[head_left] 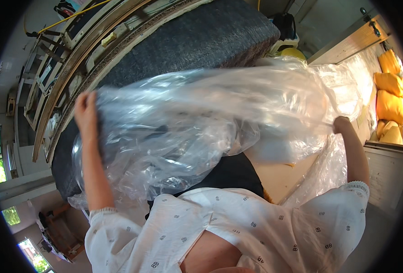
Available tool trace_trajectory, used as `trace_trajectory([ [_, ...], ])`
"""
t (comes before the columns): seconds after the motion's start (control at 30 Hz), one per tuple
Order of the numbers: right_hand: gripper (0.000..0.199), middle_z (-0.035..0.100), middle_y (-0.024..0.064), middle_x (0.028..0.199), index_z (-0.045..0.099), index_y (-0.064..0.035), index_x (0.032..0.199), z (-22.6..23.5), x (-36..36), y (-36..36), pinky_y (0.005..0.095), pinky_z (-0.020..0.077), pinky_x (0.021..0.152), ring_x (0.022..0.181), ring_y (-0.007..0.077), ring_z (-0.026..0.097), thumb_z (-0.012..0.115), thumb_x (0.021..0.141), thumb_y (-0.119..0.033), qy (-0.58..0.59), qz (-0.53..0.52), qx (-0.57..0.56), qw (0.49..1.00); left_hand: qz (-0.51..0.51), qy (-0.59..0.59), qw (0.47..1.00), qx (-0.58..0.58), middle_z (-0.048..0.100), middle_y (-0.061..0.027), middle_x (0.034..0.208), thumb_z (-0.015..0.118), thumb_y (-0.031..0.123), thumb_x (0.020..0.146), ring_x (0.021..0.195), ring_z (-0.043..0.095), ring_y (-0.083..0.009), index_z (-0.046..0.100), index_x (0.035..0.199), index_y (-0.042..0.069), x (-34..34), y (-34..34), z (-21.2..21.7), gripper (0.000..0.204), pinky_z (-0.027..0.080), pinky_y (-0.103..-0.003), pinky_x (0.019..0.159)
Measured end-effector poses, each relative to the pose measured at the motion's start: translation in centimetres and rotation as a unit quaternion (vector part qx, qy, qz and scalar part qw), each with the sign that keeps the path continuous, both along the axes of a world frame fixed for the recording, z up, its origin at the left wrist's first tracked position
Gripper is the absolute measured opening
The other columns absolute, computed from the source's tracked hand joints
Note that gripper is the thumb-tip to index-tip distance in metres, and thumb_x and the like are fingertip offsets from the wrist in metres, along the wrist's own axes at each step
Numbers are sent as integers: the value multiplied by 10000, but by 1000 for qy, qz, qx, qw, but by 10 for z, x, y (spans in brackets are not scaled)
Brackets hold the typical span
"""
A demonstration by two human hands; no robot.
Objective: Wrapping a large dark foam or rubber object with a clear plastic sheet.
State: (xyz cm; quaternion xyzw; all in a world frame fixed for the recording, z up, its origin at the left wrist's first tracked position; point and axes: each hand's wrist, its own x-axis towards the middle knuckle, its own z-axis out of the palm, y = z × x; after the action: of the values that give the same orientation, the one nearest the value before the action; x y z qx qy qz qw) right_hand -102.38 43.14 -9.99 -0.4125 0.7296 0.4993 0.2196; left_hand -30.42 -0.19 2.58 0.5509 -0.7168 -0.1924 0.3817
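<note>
A large sheet of clear plastic film (192, 109) stretches between my two hands, blurred by motion along its upper part. My left hand (86, 105) is closed on its edge at the left. Far out to the right, my right hand (341, 124) grips the opposite end in a fist. Loose, crumpled folds of the film hang down in front of my body. Behind it lies a dark, padded-looking surface with a shiny texture (183, 41), which the film partly covers.
Curved wooden rails (65, 91) run along the far left side of the dark surface. More clear plastic (347, 82) lies at the right, near stacked yellow-orange bundles (389, 104). A wooden board (347, 40) juts in at upper right. Beside my legs is a tan flat surface (274, 175).
</note>
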Motion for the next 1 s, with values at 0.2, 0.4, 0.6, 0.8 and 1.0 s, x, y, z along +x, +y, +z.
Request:
trace_trajectory([
  [0.2, 359, 642, 172, 907, 654, -123, 969, 94, -118, -147, 453, 471, 729, 859, 356, 612, 406, 881, -368, 120, 99, -563, 812, 174, -124, 977, -14, 557, -7, 731, 595, 250, 857, 697, 470, -100, 615, 830, 10, 256, 6, -22, 242, 403, -250, 671],
  [0.4, 301, 425, 206, 1069, 338, 56, 1142, 255, 119, -322, 376, 429, 786, 919, 284, 475, 320, 958, -182, -304, -13, -880, 365, 296, -69, 950, 71, 618, -31, 753, 608, 249, 835, 717, 520, -113, 632, 807, -15, 321, 58, -26, 267, 423, -272, 697],
  [0.6, 357, 601, 138, 1087, 565, -15, 1065, 124, 211, -357, 367, 406, 898, 1027, 317, 546, 452, 909, -315, -359, 275, -704, 548, 329, -53, 937, 105, 622, 4, 796, 593, 169, 830, 748, 534, -81, 654, 845, 23, 446, 157, -38, 159, 421, -222, 707],
  [0.8, 446, 574, 166, 1117, 528, -89, 1204, 134, 223, -397, 375, 388, 931, 1079, 339, 506, 461, 885, -392, -224, 220, -655, 688, 226, -238, 936, 123, 627, -91, 825, 553, 399, 819, 763, 566, -188, 648, 931, 1, 415, 117, -10, 424, 449, -332, 710],
  [1.0, 682, 467, 176, 1309, 459, -37, 1295, 111, 123, -416, 321, 325, 995, 1199, 272, 454, 451, 850, -554, -382, -212, -575, 691, 308, -55, 948, 63, 667, -46, 881, 626, 437, 784, 824, 603, -145, 686, 972, 92, 281, 45, -15, 397, 460, -286, 747],
])
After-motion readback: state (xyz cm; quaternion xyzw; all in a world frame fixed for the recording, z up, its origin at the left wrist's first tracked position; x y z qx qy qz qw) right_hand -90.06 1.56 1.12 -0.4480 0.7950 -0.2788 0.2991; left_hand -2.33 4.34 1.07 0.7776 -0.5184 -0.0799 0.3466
